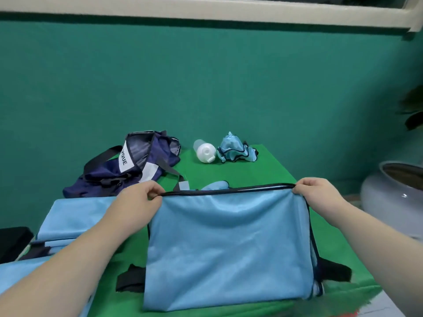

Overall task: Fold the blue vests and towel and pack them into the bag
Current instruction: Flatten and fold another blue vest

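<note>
A light blue vest (229,243) with dark trim lies half lifted over the green table (263,170). My left hand (139,202) pinches its top left corner and my right hand (318,193) pinches its top right corner, so the top edge is pulled taut. Black straps stick out at its lower left and right sides. A folded light blue cloth (75,216) lies to the left. Another crumpled blue vest (235,151) sits at the table's back. The navy bag (132,165) lies open at the back left.
A white plastic bottle (204,151) lies on its side between the bag and the crumpled vest. A green wall stands behind the table. A grey ceramic pot (393,195) stands right of the table. A black object (13,241) sits at the left edge.
</note>
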Available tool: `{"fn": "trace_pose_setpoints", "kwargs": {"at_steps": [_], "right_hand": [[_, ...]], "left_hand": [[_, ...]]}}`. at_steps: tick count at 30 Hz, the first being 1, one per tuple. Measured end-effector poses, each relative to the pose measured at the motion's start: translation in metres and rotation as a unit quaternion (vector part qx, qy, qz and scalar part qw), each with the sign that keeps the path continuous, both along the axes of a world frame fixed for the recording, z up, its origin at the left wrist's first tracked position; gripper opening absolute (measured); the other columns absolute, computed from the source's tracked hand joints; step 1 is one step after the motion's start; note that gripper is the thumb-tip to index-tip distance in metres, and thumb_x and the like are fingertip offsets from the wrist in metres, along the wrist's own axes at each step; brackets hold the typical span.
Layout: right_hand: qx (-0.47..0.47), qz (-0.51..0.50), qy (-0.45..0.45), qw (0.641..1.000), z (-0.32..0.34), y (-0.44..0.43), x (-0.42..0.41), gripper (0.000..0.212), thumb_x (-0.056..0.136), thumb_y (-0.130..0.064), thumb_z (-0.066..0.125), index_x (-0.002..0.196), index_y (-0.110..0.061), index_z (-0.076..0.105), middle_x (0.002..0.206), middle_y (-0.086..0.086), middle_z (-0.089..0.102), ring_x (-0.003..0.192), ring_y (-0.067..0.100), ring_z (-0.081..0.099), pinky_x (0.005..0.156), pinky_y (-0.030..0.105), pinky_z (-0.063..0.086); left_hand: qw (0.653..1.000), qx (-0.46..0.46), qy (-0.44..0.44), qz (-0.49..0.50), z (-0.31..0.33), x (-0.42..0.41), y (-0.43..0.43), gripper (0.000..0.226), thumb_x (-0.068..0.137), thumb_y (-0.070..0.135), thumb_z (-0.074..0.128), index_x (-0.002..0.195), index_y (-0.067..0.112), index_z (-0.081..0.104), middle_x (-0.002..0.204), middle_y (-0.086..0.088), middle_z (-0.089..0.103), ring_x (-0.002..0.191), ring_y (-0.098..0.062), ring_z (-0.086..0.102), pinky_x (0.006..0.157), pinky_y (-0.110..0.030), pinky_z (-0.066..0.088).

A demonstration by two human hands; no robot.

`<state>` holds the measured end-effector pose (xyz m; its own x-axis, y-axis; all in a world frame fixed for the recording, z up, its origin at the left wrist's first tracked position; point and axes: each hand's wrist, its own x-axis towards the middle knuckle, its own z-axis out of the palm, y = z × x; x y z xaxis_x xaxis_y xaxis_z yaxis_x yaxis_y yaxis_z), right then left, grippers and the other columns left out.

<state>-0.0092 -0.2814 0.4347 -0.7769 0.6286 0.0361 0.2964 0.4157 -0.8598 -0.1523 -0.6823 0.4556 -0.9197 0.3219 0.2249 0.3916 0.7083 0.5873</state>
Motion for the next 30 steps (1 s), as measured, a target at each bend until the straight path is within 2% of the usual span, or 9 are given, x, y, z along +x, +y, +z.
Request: {"fn": "trace_pose_setpoints", "kwargs": {"at_steps": [4,7,10,12,14,16,19,25,30], "right_hand": [[0.010,-0.031,-0.013,0.999,-0.018,0.018,-0.054,0.019,0.083,-0.013,0.064,0.065,-0.009,0.060,0.052,-0.004,0.042,0.057,0.019,0.036,0.054,0.028,0.027],[0.024,-0.056,-0.035,0.998,-0.036,0.032,-0.091,0.018,0.082,-0.017,0.065,0.074,-0.001,0.063,0.058,0.001,0.047,0.059,0.021,0.040,0.058,0.029,0.031],[0.075,-0.062,-0.087,0.991,-0.053,0.042,-0.120,0.017,0.084,-0.020,0.061,0.074,-0.008,0.064,0.060,0.001,0.055,0.057,0.022,0.046,0.057,0.030,0.037],[0.124,-0.047,-0.134,0.982,-0.064,0.045,-0.134,0.014,0.087,-0.022,0.060,0.087,-0.012,0.070,0.072,0.001,0.066,0.064,0.022,0.057,0.062,0.030,0.046],[0.178,-0.025,-0.178,0.967,-0.075,0.044,-0.138,0.029,0.090,-0.030,0.063,0.114,-0.015,0.068,0.095,0.003,0.070,0.082,0.022,0.062,0.074,0.031,0.049],[0.219,-0.005,-0.181,0.959,-0.083,0.037,-0.132,0.045,0.091,-0.039,0.066,0.131,-0.017,0.060,0.118,0.006,0.064,0.100,0.024,0.061,0.086,0.032,0.048],[0.237,0.034,-0.133,0.962,-0.086,0.013,-0.103,0.037,0.093,-0.040,0.065,0.125,-0.022,0.063,0.119,0.000,0.056,0.106,0.021,0.056,0.087,0.032,0.043],[0.199,0.057,-0.065,0.976,-0.097,-0.030,-0.016,0.018,0.093,-0.027,0.066,0.110,-0.026,0.069,0.109,-0.011,0.058,0.104,0.010,0.054,0.084,0.025,0.036],[0.259,0.017,-0.049,0.965,-0.109,-0.049,0.045,0.017,0.088,-0.028,0.069,0.104,-0.021,0.072,0.097,-0.011,0.060,0.100,0.018,0.056,0.090,0.037,0.044]], "left_hand": [[1.000,-0.029,0.004,0.009,-0.012,-0.052,0.032,0.018,0.089,0.019,0.059,0.095,0.034,0.066,0.086,0.017,0.067,0.087,-0.006,0.060,0.073,-0.027,0.041],[0.999,-0.038,-0.007,0.017,-0.026,-0.089,0.053,0.018,0.091,0.018,0.058,0.101,0.030,0.066,0.087,0.018,0.065,0.087,-0.009,0.060,0.075,-0.028,0.043],[0.999,-0.032,-0.029,0.025,-0.049,-0.123,0.068,0.019,0.091,0.019,0.059,0.107,0.025,0.067,0.087,0.016,0.065,0.085,-0.009,0.060,0.073,-0.028,0.043],[0.998,-0.044,-0.034,0.023,-0.062,-0.135,0.075,0.024,0.093,0.022,0.060,0.116,0.022,0.065,0.098,0.012,0.068,0.094,-0.014,0.061,0.079,-0.029,0.044],[0.998,-0.048,-0.026,0.024,-0.074,-0.136,0.078,0.032,0.094,0.027,0.063,0.125,0.022,0.063,0.120,0.005,0.065,0.110,-0.019,0.060,0.092,-0.032,0.044],[0.999,-0.030,-0.011,0.017,-0.082,-0.125,0.076,0.031,0.093,0.029,0.064,0.124,0.022,0.063,0.126,0.002,0.060,0.109,-0.020,0.059,0.096,-0.033,0.043],[1.000,-0.005,0.017,-0.022,-0.092,-0.088,0.060,0.017,0.091,0.025,0.065,0.107,0.030,0.066,0.110,0.012,0.055,0.096,-0.014,0.054,0.090,-0.032,0.044],[0.991,-0.007,0.046,-0.124,-0.121,-0.001,0.026,0.011,0.086,0.034,0.058,0.094,0.039,0.063,0.106,0.031,0.051,0.102,0.002,0.045,0.093,-0.009,0.028],[0.977,-0.061,0.112,-0.173,-0.145,0.048,0.017,0.026,0.087,0.045,0.047,0.097,0.035,0.069,0.101,0.027,0.053,0.100,0.001,0.048,0.087,-0.026,0.043]]}}
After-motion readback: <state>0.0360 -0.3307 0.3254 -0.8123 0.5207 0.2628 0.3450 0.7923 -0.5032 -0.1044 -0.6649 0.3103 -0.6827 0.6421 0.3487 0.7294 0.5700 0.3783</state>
